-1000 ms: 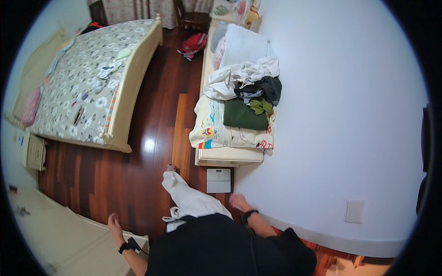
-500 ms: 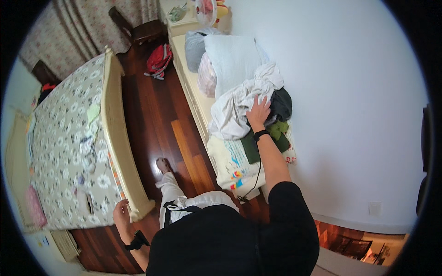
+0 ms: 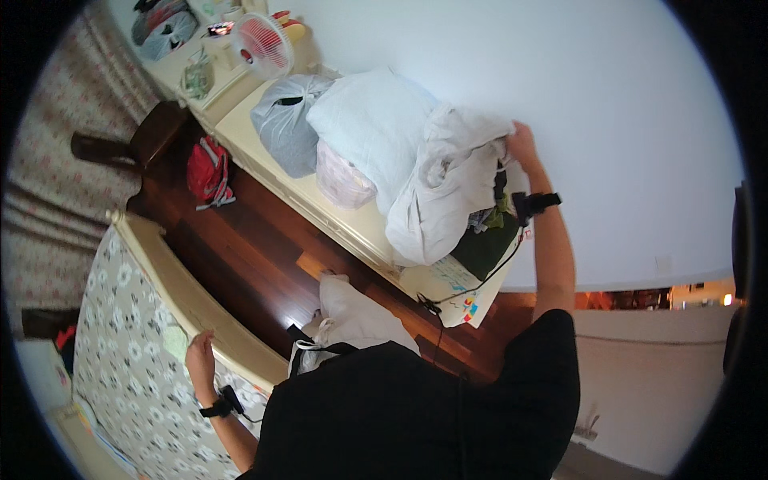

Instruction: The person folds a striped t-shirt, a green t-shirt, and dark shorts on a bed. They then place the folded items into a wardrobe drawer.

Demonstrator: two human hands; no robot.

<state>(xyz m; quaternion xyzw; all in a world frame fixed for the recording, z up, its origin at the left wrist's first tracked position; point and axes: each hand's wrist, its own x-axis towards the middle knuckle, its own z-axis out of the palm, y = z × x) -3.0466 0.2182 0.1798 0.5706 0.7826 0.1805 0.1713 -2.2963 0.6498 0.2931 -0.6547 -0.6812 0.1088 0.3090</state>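
Note:
On the right, my right hand (image 3: 522,146) is closed on the edge of a crumpled white cloth (image 3: 448,180), close to the wall. The cloth lies spread over the pile on a long cream bench (image 3: 312,214). Under its right side show a dark green folded cloth (image 3: 490,244) and some dark fabric, mostly covered. My left hand (image 3: 200,358) hovers by the bed's footboard, its fingers loosely bent and apart, holding nothing that I can see. Both wrists wear black bands, with a dark cable running near the right one.
Beyond the cloth lie a pale blue quilt (image 3: 372,112), a grey bag (image 3: 290,128) and a pink bundle (image 3: 342,180). A fan (image 3: 262,46) stands farther back. On the floor are a red backpack (image 3: 210,172) and a dark chair (image 3: 148,140). A bed with a cream footboard (image 3: 180,280) borders the left.
My right hand has gone from lying on the white cloth to gripping its edge, farther right toward the wall. The view has turned, and my left hand stays at the left.

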